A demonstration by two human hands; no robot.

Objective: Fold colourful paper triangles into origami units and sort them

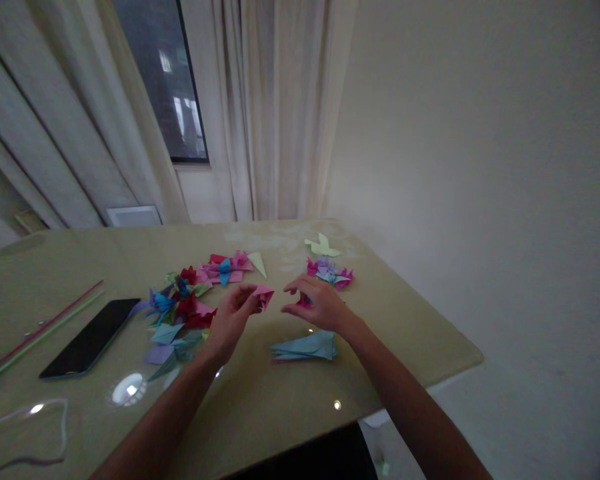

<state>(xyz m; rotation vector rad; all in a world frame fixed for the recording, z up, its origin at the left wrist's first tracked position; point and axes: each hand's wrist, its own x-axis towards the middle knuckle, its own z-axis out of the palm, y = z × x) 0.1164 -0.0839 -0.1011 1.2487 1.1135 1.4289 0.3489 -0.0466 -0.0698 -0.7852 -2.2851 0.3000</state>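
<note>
Between the thumb and fingers of my left hand [233, 317] is a small pink folded paper [264, 295], held above the table. My right hand [316, 303] hovers just to its right, thumb and forefinger apart. A bit of magenta paper [304, 301] shows in the gap of the right hand; whether the hand touches it I cannot tell. Below the hands lies a stack of light blue folded papers [305, 347]. Beyond the right hand are purple, magenta and pale blue folded pieces [330, 271] and a pale green pinwheel-shaped paper [323, 245].
Left of my left hand spreads a pile of colourful origami [187, 303]. A black phone [91, 337] and thin pink and green sticks [45, 328] lie farther left. The glossy table [405, 320] meets a wall on the right; curtains [275, 113] hang behind.
</note>
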